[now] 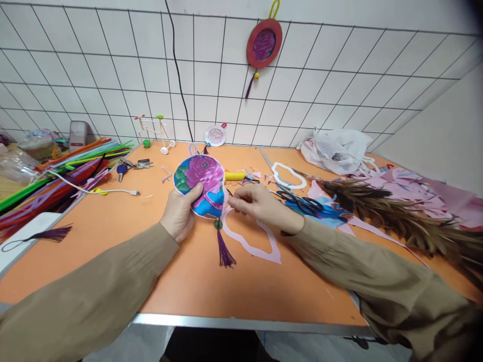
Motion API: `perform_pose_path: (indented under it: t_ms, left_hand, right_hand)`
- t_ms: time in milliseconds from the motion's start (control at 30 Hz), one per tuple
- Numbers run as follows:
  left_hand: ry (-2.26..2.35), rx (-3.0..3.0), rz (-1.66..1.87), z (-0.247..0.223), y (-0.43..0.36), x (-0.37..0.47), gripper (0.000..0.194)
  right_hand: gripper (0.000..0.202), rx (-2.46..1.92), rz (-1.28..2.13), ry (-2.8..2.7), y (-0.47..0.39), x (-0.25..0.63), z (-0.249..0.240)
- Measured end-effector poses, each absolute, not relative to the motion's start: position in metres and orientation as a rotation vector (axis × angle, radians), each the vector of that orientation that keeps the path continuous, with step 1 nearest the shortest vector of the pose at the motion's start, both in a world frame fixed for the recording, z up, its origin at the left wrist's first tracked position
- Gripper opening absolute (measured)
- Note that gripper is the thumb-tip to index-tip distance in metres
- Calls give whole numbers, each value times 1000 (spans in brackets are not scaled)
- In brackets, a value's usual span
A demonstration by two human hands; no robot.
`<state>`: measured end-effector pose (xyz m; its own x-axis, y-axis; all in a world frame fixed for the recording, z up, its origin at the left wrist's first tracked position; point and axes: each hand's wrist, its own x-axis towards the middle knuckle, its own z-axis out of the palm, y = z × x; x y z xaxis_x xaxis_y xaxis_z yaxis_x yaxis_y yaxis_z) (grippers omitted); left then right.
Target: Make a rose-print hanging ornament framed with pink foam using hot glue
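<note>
A flower-printed fabric ornament (204,176) in blue and magenta is held up by my left hand (180,211), thumb on its front and fingers behind. A loop tops it, and a green bead (218,224) with a purple tassel (225,250) hangs at its lower edge. My right hand (251,203) is beside the ornament's right edge, thumb and index finger pinched together; whatever may be between them is too small to tell. Under that hand a pink cut-out frame (260,251) lies on the orange table (188,286). A yellow-handled tool (234,176) lies behind the ornament.
Black-handled scissors (307,201), a white cut-out frame (289,177), fabric scraps (400,193) and brown feather-like stems (396,213) are at the right. Colourful pipe cleaners (64,186), keys (121,170) and a white cable (90,190) lie left. A white bag (334,151) stands behind.
</note>
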<state>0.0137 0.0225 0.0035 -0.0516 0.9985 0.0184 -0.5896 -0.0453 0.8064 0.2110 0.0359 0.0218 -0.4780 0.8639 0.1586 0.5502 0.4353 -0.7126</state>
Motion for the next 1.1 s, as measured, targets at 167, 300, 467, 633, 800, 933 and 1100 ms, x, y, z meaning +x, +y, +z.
perform_pose_path:
  t_ms: [167,300,467,633,800,933,1100]
  left_hand:
    - [837,669,1378,16,21,11,19]
    - [887,594,1273,21,19,12,10]
    - [912,546,1257,18,19,15,15]
    - [959,597,1356,16,19,16,10]
    - [952,659,1423,10,19,16,12]
    - [908,701,1451,4,21,15,24]
    - [872,713,1445,-1,24,13,28]
  right_hand:
    - [6,-1631,349,-2557,53,231,37]
    - [23,-1706,279,-2599,53,230,29]
    - [25,-1708,247,-2595,48,226,23]
    - [17,-1691,178,-2656,47,226,20]
    - [21,-1664,203,-2649,47,226,18]
    - [26,-1588,429,-2608,54,230,17]
    - [33,-1455,765,-2541,61,241,29]
